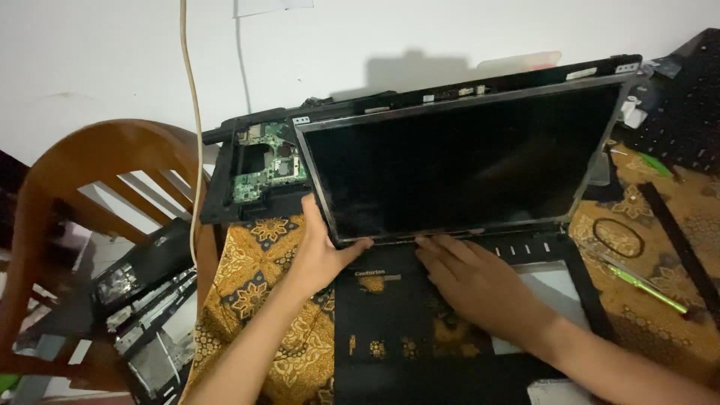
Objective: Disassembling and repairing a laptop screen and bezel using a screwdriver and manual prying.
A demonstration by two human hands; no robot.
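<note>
A bare laptop screen panel with a thin metal frame lies tilted over a black lid shell. My left hand grips the panel's lower left corner, thumb along its bottom edge. My right hand rests flat just below the panel's bottom edge, fingertips touching it, on a black plastic bezel frame. An opened laptop base with a green circuit board sits left of the panel.
A gold-and-black patterned cloth covers the table. A wooden chair stands at left, holding black laptop casing parts. A green-handled tool and a black strip lie at right. A cream cable hangs down.
</note>
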